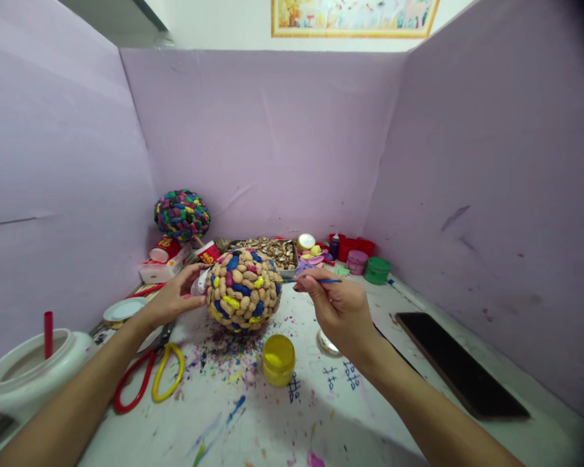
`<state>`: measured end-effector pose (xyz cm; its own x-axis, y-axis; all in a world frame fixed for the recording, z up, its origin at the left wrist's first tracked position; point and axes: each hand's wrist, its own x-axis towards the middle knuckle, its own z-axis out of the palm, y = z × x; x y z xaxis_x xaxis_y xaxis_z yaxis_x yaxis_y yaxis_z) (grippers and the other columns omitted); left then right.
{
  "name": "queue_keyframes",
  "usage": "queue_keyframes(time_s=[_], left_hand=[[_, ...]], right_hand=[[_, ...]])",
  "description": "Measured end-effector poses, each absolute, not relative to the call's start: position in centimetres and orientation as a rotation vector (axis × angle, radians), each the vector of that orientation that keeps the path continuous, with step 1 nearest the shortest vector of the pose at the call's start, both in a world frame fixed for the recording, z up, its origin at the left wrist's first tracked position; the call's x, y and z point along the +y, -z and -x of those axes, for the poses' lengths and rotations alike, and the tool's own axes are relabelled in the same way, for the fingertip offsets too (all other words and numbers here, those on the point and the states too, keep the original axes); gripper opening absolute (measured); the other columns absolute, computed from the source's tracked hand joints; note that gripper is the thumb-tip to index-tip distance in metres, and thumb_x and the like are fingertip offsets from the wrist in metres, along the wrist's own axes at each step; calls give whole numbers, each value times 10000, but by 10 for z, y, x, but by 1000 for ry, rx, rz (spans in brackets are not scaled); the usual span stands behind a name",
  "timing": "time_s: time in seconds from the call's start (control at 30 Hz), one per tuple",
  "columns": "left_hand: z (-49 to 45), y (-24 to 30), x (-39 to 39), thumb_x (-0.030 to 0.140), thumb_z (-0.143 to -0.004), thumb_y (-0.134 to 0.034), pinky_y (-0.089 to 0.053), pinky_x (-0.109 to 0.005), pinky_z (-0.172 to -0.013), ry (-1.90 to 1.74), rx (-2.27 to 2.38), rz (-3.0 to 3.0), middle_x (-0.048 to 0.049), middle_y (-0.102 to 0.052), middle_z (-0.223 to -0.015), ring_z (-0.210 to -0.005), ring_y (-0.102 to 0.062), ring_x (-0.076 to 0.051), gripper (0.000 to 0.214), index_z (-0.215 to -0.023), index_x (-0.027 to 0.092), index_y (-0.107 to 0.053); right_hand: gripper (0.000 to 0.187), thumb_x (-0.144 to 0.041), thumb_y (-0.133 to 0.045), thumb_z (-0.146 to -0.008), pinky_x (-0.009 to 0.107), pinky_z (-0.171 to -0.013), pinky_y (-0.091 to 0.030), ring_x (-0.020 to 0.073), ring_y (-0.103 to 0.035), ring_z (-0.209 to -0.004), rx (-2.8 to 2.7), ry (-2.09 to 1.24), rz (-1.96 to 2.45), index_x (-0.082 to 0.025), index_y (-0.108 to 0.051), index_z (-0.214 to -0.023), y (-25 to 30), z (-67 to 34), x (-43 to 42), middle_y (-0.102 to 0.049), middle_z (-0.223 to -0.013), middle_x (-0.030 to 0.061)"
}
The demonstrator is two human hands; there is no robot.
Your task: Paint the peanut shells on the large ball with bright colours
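A ball covered in peanut shells (246,292) is in front of me, with some shells painted blue, yellow and magenta and the others bare. My left hand (182,295) steadies it from the left side, thumb and fingers around a whitish part there. My right hand (338,305) pinches a thin blue paintbrush (328,281); its tip meets the right side of the ball. Below the ball stands an open jar of yellow paint (278,361). Its likely lid, a round silvery disc (328,344), lies partly behind my right hand.
Scissors (168,370) and a white pot (39,370) are at left, a black phone (460,363) at right. Behind are a finished-looking colourful ball (182,215), a tray of shells (272,250) and paint tubs (377,270). Lilac panels (272,143) enclose the paint-spattered table (233,421).
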<state>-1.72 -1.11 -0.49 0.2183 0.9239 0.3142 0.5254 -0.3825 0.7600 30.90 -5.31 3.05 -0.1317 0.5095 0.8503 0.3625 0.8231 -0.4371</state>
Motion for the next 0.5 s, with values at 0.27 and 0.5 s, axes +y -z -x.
queue_keyframes(time_s=[0.27, 0.5], left_hand=[[19, 5, -12, 419, -686, -685, -413, -435, -1019, -1049, 1338, -2042, -121, -504, -1372, -1305, -404, -346, 683, -1280, 207, -423], [16, 4, -12, 411, -680, -685, -412, -423, -1020, -1035, 1335, -2019, -133, -507, -1359, -1308, -399, -343, 693, -1279, 198, -409]], right_hand=[[189, -198, -501, -889, 268, -606, -555, 161, -684, -680, -1759, -208, 591, -177, -664, -795, -34, -304, -61, -721, -745, 54], [207, -216, -488, -903, 271, -609, -539, 158, -672, -669, -1732, -177, 685, -184, -654, -783, -27, -308, -52, -707, -745, 45]])
